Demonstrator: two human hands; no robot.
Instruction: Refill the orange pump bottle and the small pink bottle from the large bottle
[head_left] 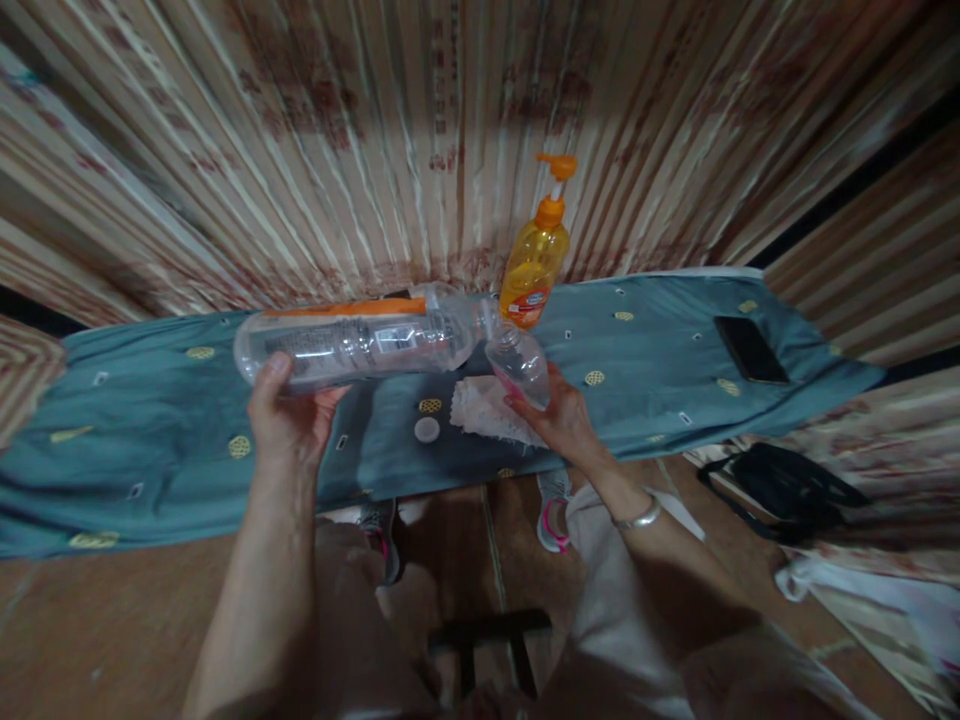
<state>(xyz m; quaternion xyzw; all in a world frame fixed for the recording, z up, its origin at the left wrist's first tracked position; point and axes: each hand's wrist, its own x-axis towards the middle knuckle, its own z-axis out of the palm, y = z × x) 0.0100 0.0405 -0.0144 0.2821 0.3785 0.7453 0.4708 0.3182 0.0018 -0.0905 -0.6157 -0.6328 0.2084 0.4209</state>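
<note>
My left hand (292, 405) is wrapped round the lower part of a large clear plastic bottle (367, 340) with an orange-edged label, held on its side with its neck to the right. My right hand (559, 410) grips a small clear plastic bottle (525, 370), tilted so its mouth meets the large bottle's mouth; whether they touch I cannot tell. Below them a white cap (427, 430) and a crumpled pale cloth (491, 408) lie on the teal cover. Just behind the small bottle stands a pump bottle (534, 265) with yellow liquid and an orange pump.
The narrow surface has a teal patterned cover (172, 400). A dark phone (750, 348) rests toward its right end. Striped curtains (360, 150) hang close behind. A black bag (780, 485) is on the floor at right, and a dark stool-like frame (491, 630) shows between my legs.
</note>
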